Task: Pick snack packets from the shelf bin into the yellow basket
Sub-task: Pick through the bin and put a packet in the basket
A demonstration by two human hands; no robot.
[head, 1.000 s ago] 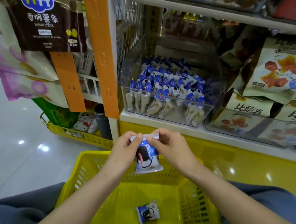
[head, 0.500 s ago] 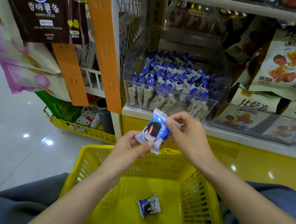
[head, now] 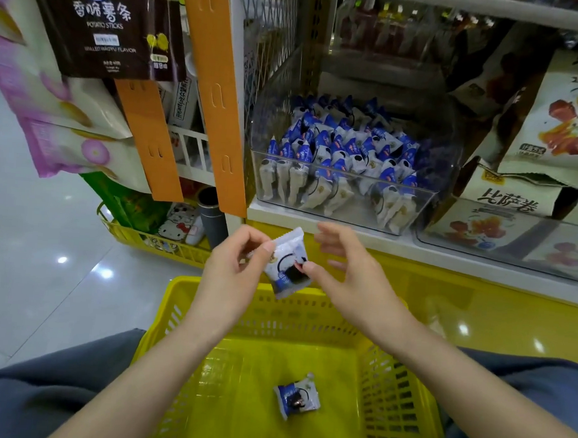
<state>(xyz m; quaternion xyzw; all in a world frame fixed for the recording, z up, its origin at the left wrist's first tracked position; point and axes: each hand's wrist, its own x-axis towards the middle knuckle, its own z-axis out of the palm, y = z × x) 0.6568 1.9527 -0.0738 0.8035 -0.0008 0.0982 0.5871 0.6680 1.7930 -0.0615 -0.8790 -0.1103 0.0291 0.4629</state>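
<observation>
Head view: the left hand (head: 233,273) pinches a small blue-and-white foil snack packet (head: 288,269) by its upper left edge, thumb and forefinger closed on the crimped seal. The packet hangs at the centre of the frame, above the far rim of the yellow plastic basket (head: 403,378) and below the shelf edge. The right hand (head: 348,276) is loose and mostly spread; only its thumb tip touches the packet's right side, and its other fingers stand clear of the wrapper.

A second packet (head: 297,400) of the same kind lies flat on the basket floor, in the lower centre of the frame. In the upper centre, the clear plastic shelf bin (head: 348,219) sits on the white shelf and holds a heap of packets (head: 346,144), some stacked upright against its front wall.

By this showing the task is at an early stage: one packet is delivered, one is in hand over the basket and not yet dropped, and most of the stock lies in the bin.
</observation>
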